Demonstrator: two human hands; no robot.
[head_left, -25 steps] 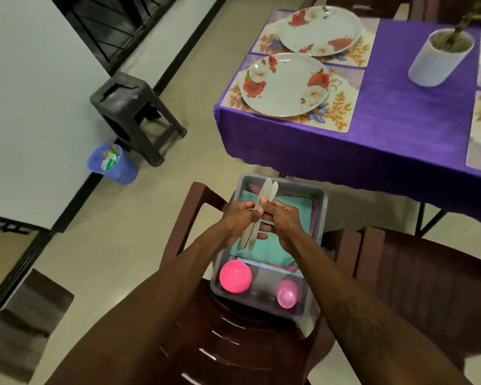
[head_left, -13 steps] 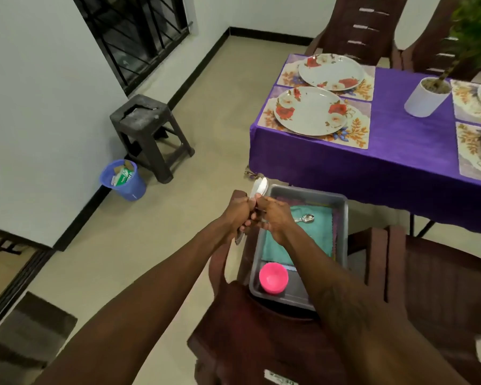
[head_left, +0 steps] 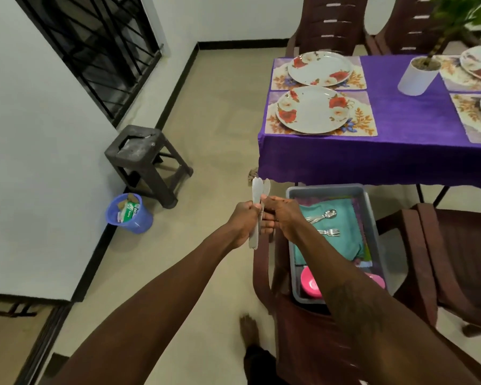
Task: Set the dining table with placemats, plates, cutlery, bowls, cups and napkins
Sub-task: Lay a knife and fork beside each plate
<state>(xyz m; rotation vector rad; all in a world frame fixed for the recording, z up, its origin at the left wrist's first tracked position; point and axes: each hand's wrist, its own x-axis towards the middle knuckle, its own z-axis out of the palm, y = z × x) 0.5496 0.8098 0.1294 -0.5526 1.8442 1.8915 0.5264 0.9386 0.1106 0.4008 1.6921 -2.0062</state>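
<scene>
My left hand (head_left: pixel 243 222) grips a bundle of silver knives (head_left: pixel 257 191) upright, left of the grey tub (head_left: pixel 371 215). My right hand (head_left: pixel 282 218) holds the same knives from the other side. The tub sits on a brown chair (head_left: pixel 297 343) and holds teal napkins (head_left: pixel 342 245), spoons (head_left: pixel 324 215), forks (head_left: pixel 329 232) and pink bowls (head_left: pixel 310 284). On the purple table (head_left: pixel 400 151), floral plates (head_left: pixel 313 109) lie on floral placemats (head_left: pixel 361 126).
A white plant pot (head_left: pixel 417 76) stands mid-table. A dark stool (head_left: pixel 146 159) and a blue bin (head_left: pixel 129 213) stand by the left wall. More brown chairs (head_left: pixel 456 259) surround the table. My bare foot (head_left: pixel 249 330) is on the beige floor.
Both hands lifted the knives out of the tub and carried them to its left. My view pulled back and tilted up, showing more of the table, and spoons and forks now show in the tub.
</scene>
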